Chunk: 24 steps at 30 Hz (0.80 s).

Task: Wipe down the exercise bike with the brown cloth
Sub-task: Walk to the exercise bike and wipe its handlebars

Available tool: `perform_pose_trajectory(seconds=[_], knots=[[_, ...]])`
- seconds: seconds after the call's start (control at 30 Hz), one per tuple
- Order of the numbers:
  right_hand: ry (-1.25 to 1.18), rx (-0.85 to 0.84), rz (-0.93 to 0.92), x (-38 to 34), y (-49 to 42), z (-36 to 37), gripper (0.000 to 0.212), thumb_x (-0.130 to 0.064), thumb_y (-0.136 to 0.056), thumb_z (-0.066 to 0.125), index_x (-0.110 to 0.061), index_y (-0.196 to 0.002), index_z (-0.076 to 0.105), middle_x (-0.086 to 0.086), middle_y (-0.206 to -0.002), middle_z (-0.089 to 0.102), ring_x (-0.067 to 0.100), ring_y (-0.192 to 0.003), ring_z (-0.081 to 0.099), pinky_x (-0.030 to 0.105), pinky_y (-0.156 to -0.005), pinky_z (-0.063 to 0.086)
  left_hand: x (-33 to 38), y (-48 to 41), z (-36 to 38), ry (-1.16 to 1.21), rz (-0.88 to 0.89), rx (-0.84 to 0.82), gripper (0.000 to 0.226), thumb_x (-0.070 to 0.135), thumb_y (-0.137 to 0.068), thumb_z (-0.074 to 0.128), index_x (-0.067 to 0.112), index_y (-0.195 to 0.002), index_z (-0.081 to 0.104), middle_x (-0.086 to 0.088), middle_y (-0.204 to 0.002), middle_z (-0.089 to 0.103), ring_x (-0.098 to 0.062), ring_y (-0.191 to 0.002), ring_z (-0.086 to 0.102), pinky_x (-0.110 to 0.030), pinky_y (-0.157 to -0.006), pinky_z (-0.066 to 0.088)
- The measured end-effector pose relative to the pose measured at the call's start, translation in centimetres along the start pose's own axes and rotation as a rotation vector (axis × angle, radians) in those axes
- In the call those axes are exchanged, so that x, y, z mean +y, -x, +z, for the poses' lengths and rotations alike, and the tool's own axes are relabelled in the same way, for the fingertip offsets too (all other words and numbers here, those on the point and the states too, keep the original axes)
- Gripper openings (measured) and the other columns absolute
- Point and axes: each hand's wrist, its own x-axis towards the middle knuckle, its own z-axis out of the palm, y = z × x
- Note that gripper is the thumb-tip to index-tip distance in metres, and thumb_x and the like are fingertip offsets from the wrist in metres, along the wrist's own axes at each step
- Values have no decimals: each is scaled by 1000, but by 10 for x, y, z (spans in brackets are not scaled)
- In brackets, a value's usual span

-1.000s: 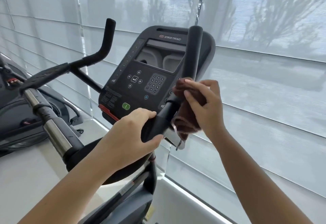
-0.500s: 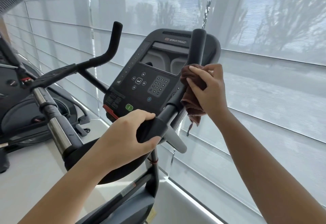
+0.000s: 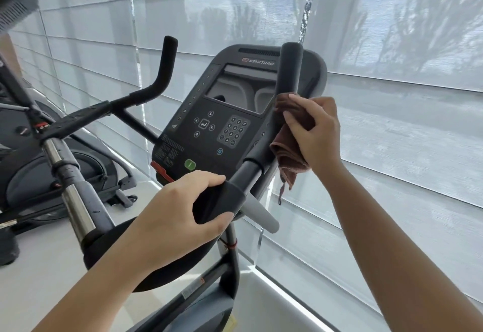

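Since a moment ago the right hand [image 3: 312,133] climbed the right handlebar grip [image 3: 286,88], closed around the brown cloth [image 3: 288,159]; left hand [image 3: 177,216] clamps the bend, and the hanging corner may slip loose.

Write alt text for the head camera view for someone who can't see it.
A person's right hand presses a brown cloth around the exercise bike's upright right handlebar, while the left hand grips the bar's lower bend. The black console sits between the handlebars, before a blind-covered window.
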Motion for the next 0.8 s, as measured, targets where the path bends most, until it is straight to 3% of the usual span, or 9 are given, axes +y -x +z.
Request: perform_pose_trajectory(seconds=[0.13,0.2,0.4,0.47,0.57,0.63,0.7,0.8], knots=[[-71,167,86,-9,-43,4,31,-20,-85,62,-19,-117,63,4,-106,45,5,-93,52,0,-85,34,1,0,1,-7,8,-4,63,57,-64,51,26,-118,57,31,-107,52,17,-105,43,4,-81,29],[-108,170,152,-12,-42,11,32,-20,-86,61,-21,-118,62,1,-106,47,5,-94,54,1,-84,35,1,0,1,-4,5,0,59,53,-66,56,25,-118,57,30,-107,52,15,-104,44,4,-82,29],[59,-113,178,-29,40,3,27,-24,-84,64,-30,-111,66,3,-105,48,1,-89,50,1,-86,34,1,3,3,-49,40,-8,54,42,-73,56,17,-120,56,13,-112,58,3,-106,46,1,-86,31],[-14,-215,227,-48,59,-4,25,-24,-84,64,-36,-106,66,4,-104,53,0,-93,51,10,-92,37,2,6,3,-116,59,0,54,45,-75,52,13,-117,59,5,-115,61,-2,-106,51,-9,-89,37],[11,-416,178,-83,80,-13,26,-23,-81,67,-39,-101,66,-3,-93,49,-5,-91,49,2,-83,32,3,7,1,-228,101,10,52,44,-76,44,7,-106,66,-6,-110,66,-19,-102,61,-30,-84,49],[55,-505,146,-99,82,-17,27,-24,-81,67,-42,-101,66,-5,-92,50,-2,-91,49,3,-82,32,3,12,-6,-291,143,-5,48,42,-76,43,5,-95,69,-9,-104,68,-25,-93,65,-35,-77,53],[77,-468,175,-102,72,-21,26,-25,-82,66,-46,-97,64,-1,-96,56,3,-95,52,10,-87,36,-2,23,-18,-317,206,-43,46,41,-77,44,6,-90,69,-8,-102,68,-24,-91,65,-35,-75,53],[176,-316,220,-100,57,-12,22,-32,-82,64,-47,-97,64,5,-103,58,6,-96,51,16,-91,38,-20,40,-37,-292,296,-107,47,41,-81,45,6,-102,68,-8,-109,66,-21,-99,63,-33,-86,48]])
